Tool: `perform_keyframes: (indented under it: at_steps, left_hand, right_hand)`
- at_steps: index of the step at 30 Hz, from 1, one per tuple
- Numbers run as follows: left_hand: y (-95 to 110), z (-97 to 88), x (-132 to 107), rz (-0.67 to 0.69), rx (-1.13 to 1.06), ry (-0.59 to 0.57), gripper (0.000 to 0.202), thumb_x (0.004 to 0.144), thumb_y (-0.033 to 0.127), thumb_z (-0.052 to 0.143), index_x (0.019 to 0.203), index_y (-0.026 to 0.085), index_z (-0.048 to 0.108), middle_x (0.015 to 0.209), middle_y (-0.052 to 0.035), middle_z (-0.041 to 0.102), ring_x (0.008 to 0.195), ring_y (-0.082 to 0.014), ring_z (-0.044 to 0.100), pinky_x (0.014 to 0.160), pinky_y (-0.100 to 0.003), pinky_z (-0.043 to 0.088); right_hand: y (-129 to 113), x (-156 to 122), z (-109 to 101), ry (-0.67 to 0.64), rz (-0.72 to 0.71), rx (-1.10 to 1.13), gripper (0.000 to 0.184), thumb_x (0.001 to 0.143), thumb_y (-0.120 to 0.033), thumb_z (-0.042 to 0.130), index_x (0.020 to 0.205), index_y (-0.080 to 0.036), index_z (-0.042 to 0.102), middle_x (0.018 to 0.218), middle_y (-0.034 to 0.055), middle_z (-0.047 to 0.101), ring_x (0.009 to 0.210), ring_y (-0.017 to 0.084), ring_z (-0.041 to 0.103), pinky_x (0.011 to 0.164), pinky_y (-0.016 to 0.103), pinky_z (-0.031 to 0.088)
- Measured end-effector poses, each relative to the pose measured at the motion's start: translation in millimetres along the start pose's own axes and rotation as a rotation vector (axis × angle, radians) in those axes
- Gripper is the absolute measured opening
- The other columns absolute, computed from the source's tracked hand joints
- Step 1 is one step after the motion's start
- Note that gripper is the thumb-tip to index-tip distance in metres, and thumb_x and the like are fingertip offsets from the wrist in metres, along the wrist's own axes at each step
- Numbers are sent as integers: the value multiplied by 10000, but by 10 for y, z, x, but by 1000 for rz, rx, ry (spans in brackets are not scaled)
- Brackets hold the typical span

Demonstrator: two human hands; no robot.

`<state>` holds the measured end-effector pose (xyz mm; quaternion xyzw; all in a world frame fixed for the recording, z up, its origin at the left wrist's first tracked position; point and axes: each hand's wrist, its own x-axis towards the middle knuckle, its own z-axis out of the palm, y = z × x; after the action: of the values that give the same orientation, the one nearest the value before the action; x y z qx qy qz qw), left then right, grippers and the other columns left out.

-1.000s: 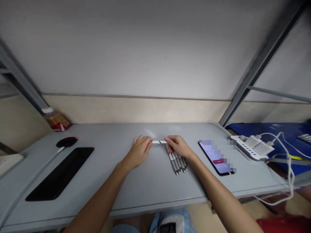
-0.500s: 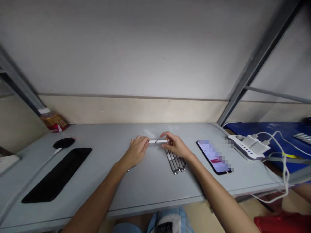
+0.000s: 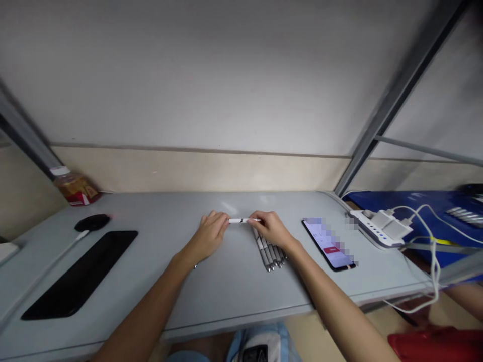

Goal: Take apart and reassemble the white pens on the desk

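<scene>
Pen in hand: a white pen [image 3: 237, 220] with a dark band, held level just above or on the grey desk [image 3: 226, 301], between the two hands; I cannot tell if it touches.
Left hand: the left hand [image 3: 210, 234] is clamped on the pen's left end, apparently to steady it.
Right hand: the right hand [image 3: 270, 229] pinches its right end between thumb and fingers, likely so each end can be worked separately.
Pen row: grey-gripped pens [image 3: 268, 254] lie side by side partly beneath the right hand, metal tips towards the near edge, probably for easy reach.
Phone: a lit smartphone [image 3: 328, 244] lies face up to the right, readable from my viewpoint, seemingly out of the hands' way.
Far right: a power strip [image 3: 375, 229] holds white plugs.
</scene>
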<state>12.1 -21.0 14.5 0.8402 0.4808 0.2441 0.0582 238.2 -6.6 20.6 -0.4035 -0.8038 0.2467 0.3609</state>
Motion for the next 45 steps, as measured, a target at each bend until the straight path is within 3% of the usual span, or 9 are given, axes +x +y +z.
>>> perform_keyframes:
  at_steps: [4, 10, 13, 17, 22, 31, 37, 42, 45]
  left_hand:
    - [-13, -7, 9, 31, 104, 19, 254, 971, 227, 286, 835, 212, 500, 847, -20, 589, 851, -198, 464, 747, -340, 310]
    - [17, -48, 6, 62, 253, 90, 238, 904, 109, 329, 806, 208, 522, 792, -39, 594, 818, -215, 451, 723, -368, 281]
    - [53, -53, 10, 47, 236, 118, 249, 948, 192, 311, 901, 211, 555, 875, -50, 616, 850, -219, 463, 742, -371, 293]
    - [55, -47, 16, -3, 102, 150, 276, 980, 314, 294, 1077, 218, 534, 1035, -58, 613, 971, -215, 486, 824, -368, 316]
    - [-4, -25, 26, -68, 2, 93, 350, 980, 341, 265, 862, 210, 566, 849, -23, 622, 867, -190, 521, 819, -354, 331]
    - [41, -38, 54, -50, -188, 104, 325, 966, 317, 299, 783, 197, 539, 762, -10, 566, 765, -162, 525, 738, -293, 399]
    - [93, -46, 26, 6, -95, 163, 328, 957, 331, 328, 733, 201, 529, 696, -18, 543, 772, -181, 496, 748, -318, 401]
    - [110, -90, 14, 47, -105, 88, 289, 966, 335, 307, 923, 216, 567, 854, -21, 614, 846, -175, 523, 818, -330, 400]
    - [43, -106, 20, -42, 7, 153, 293, 964, 352, 299, 913, 209, 549, 892, -36, 618, 861, -189, 528, 817, -346, 401]
  right_hand:
    - [-1, -4, 28, -80, 46, 56, 365, 912, -443, 466, 750, -161, 632, 548, -34, 437, 534, 102, 372, 512, 228, 258]
    - [-9, 0, 21, -295, 309, 537, 416, 860, -538, 504, 755, -146, 595, 463, -77, 352, 415, 67, 253, 421, 216, 199]
    - [-14, 22, 28, -198, 355, 706, 376, 818, -512, 581, 763, -141, 609, 462, -75, 385, 402, 61, 283, 406, 207, 219]
    - [-7, 60, 13, 67, 372, 899, 289, 721, -404, 722, 837, -159, 622, 666, -16, 579, 534, 83, 524, 451, 180, 374]
    - [48, 84, -39, 241, 418, 1091, 288, 743, -380, 716, 932, -188, 614, 870, 34, 649, 702, 138, 659, 559, 225, 521]
    - [56, 98, 16, 265, 398, 1167, 208, 767, -313, 708, 895, -167, 636, 825, 42, 673, 760, 174, 700, 608, 229, 549]
    - [51, 100, 59, 310, 425, 1166, 196, 784, -326, 697, 806, -145, 625, 744, 62, 687, 708, 149, 689, 645, 223, 547]
    - [94, 120, 71, 322, 387, 1289, 252, 787, -404, 687, 823, -198, 547, 839, 30, 657, 794, 152, 663, 703, 271, 543]
    - [110, 119, 12, 345, 381, 1370, 228, 833, -423, 623, 882, -230, 511, 635, -43, 522, 581, 101, 565, 548, 218, 489]
